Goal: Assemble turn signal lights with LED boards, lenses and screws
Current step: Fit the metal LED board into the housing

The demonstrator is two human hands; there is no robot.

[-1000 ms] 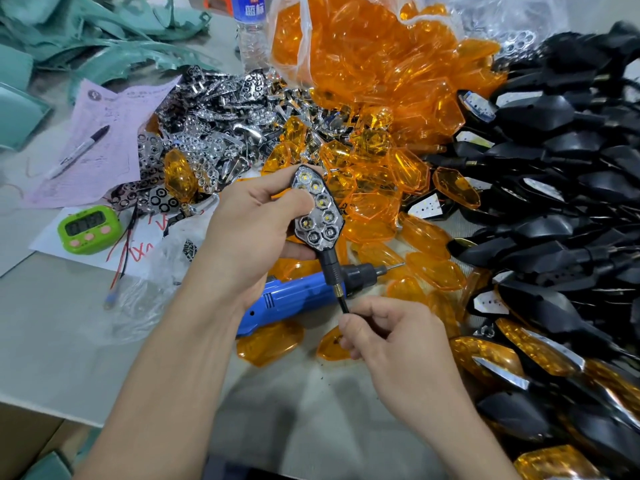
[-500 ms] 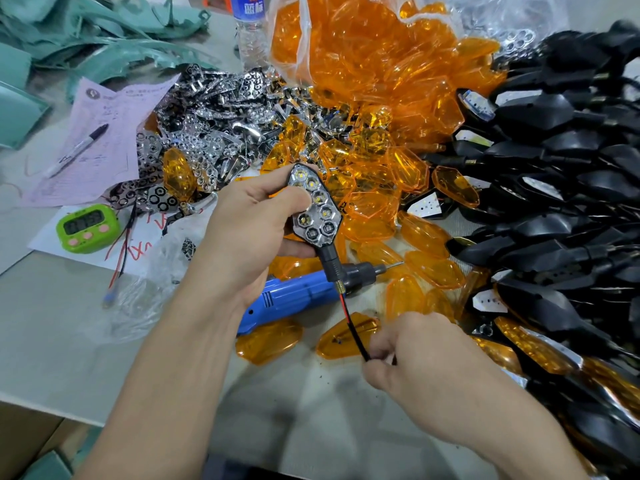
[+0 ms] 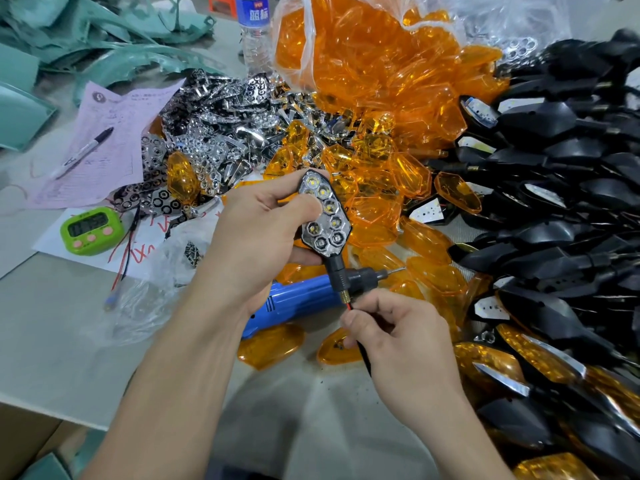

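With the left hand (image 3: 263, 233) gripping the lensless light (image 3: 323, 216) above the driver (image 3: 301, 303) and the right hand (image 3: 398, 337) pinching its wire (image 3: 349, 307), excess pull risks unseating the LED board.

Bright, even light filled the scene, soft and apparently from overhead, leaving only faint shadows under the hands on the grey bench (image 3: 52, 341). The heap of orange lenses (image 3: 381, 81) glowed strongly, almost oversaturated, and the clear bag (image 3: 512, 22) above it was washed out with glare. The chrome reflectors (image 3: 221, 126) threw scattered sparkles. The pile of black housings (image 3: 571, 202) lost detail in its darkest parts and smeared with blur towards the upper right corner. Wide-angle distortion bent the edges. The centre was sharp.
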